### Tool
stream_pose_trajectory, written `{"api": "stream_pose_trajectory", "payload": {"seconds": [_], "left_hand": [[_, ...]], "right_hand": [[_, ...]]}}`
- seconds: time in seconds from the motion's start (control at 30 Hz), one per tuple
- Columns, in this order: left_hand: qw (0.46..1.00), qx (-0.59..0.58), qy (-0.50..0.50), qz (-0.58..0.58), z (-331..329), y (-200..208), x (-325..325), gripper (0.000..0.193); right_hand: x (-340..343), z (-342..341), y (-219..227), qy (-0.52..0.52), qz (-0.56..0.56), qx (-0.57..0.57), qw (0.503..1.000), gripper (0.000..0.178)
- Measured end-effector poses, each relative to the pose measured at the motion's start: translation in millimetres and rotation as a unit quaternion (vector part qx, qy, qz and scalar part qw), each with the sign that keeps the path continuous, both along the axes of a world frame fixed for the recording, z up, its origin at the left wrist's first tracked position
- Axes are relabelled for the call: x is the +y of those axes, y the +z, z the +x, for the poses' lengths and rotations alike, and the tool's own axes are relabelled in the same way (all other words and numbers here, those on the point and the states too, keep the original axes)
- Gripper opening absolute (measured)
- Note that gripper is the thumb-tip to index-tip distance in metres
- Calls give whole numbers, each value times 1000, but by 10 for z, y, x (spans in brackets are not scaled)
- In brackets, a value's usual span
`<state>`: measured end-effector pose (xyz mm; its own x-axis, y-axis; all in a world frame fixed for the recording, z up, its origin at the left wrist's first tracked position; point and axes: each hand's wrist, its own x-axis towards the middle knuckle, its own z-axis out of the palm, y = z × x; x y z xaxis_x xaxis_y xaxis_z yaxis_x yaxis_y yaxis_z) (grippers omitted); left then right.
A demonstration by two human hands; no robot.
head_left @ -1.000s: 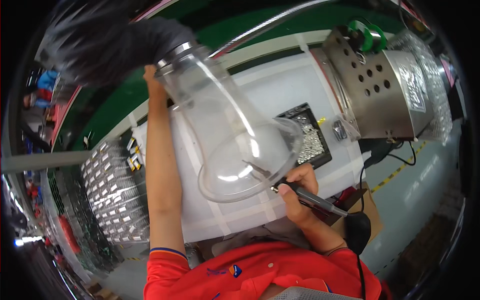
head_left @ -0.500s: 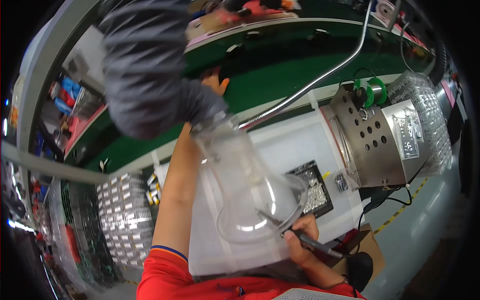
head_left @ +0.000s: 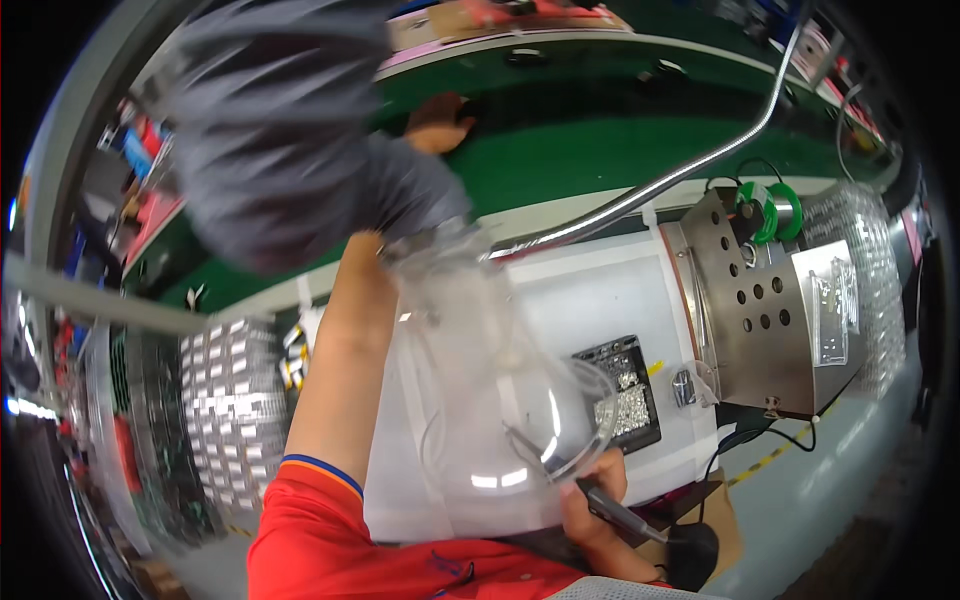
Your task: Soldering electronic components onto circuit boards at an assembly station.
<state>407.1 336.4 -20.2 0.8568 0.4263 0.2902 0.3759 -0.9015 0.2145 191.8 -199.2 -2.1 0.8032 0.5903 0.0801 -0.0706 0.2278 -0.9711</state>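
Observation:
My left hand (head_left: 438,126) reaches past the grey corrugated hose (head_left: 280,130) over the green conveyor belt (head_left: 560,150). Its blurred fingers are at a small dark piece, and I cannot see whether they close on it. A pen-like soldering iron (head_left: 622,510) is gripped in my right hand (head_left: 592,492), low on the right of the white mat (head_left: 580,290). The iron's metal tip shows through the clear funnel-shaped hood (head_left: 485,420) at the hose's end. Beside the hood lies a black tray (head_left: 640,425) with small silvery parts.
Right of the mat stands a perforated metal box (head_left: 750,310), with a green solder spool (head_left: 770,212) behind it. A flexible metal arm (head_left: 650,205) runs to the hood. Stacked clear trays (head_left: 230,410) stand at left. Other dark pieces (head_left: 668,70) lie on the belt.
My left hand has moved farther out over the belt to a dark piece there. The view has shifted a little. My right hand still holds the soldering iron near the hood's rim.

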Motion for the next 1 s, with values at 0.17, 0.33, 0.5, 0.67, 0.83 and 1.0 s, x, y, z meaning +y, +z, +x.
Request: {"api": "stream_pose_trajectory", "payload": {"seconds": [0.17, 0.33, 0.5, 0.67, 0.83, 1.0], "left_hand": [[993, -17, 117, -9, -1069, 290, -410, 45], [959, -6, 238, -154, -2407, 840, -1352, 43], [941, -32, 164, -293, -3827, 872, -2542, 38], [975, -94, -55, -194, -3911, 457, -3181, 35], [981, -169, 66, -74, -4030, 336, -2579, 40], [952, -82, 294, 11, -4020, 157, -1784, 22]], "right_hand": [[42, -23, -22, -23, 42, 21, 999, 22], [116, -44, -26, -96, 110, 62, 987, 20], [121, -54, -29, -134, 117, 52, 983, 17], [112, -40, -43, -98, 141, 57, 983, 15], [128, -60, 0, -92, 146, 55, 983, 15], [137, -72, -11, -93, 134, 49, 985, 16]]}}
